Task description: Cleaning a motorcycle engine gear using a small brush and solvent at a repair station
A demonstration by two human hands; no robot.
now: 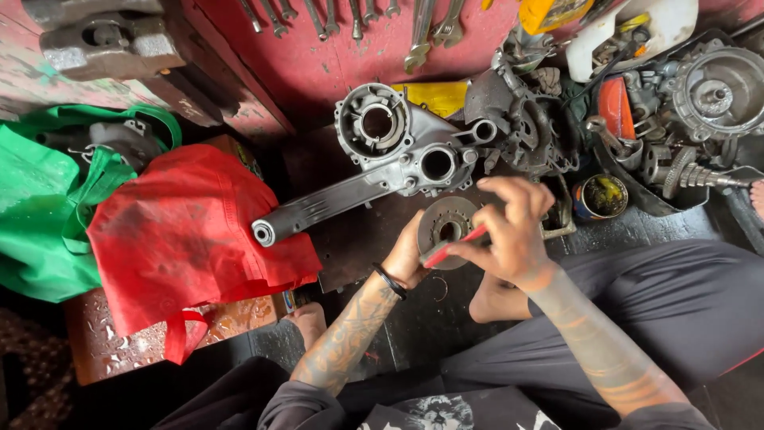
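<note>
Your left hand [407,256] cups a round disc [446,227] of dull grey metal, its face matt and a little grimy. Your right hand [509,231] pinches a red tool handle [455,247] that looks like smooth plastic. The engine casing [382,159] beyond is cast metal with a soft satin sheen. The red bag [183,231] and green bag [40,207] are matt cloth. The floor [350,231] looks dark, oily and wet.
</note>
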